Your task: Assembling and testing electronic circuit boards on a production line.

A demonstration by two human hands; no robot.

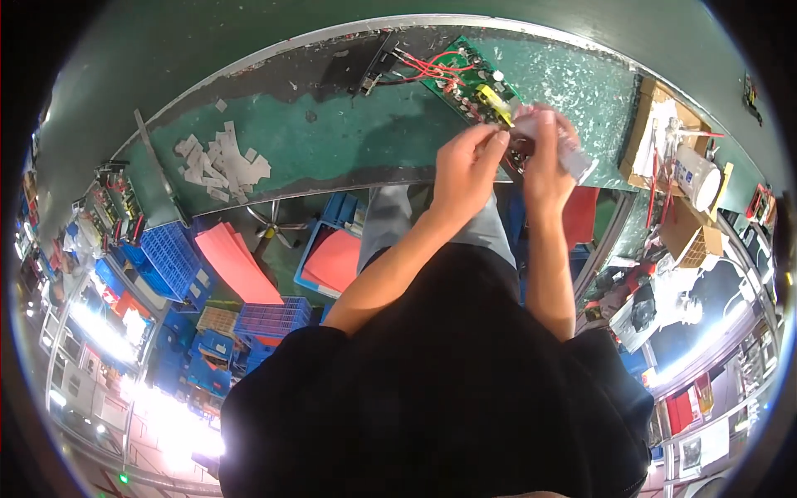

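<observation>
A green circuit board (465, 75) lies tilted on the bench, with a yellow transformer-like part (496, 104) and red wires (432, 68) running left to a black panel (380, 66). At the board's near end my left hand (466, 170) is closed, thumb and forefinger pinched together; what they pinch is too small to make out. Close beside it, my right hand (550, 158) is closed around a whitish, partly see-through piece (579, 165) that sticks out past the palm. The fingers of both hands almost meet over the board's corner, hiding that part.
White paper slips (224, 162) lie in a pile at the left, near a metal strip (156, 162). A cardboard box (643, 137) with tools and a white container (697, 178) stands at the right. Below the bench are blue crates (170, 261) and pink sheets (239, 264).
</observation>
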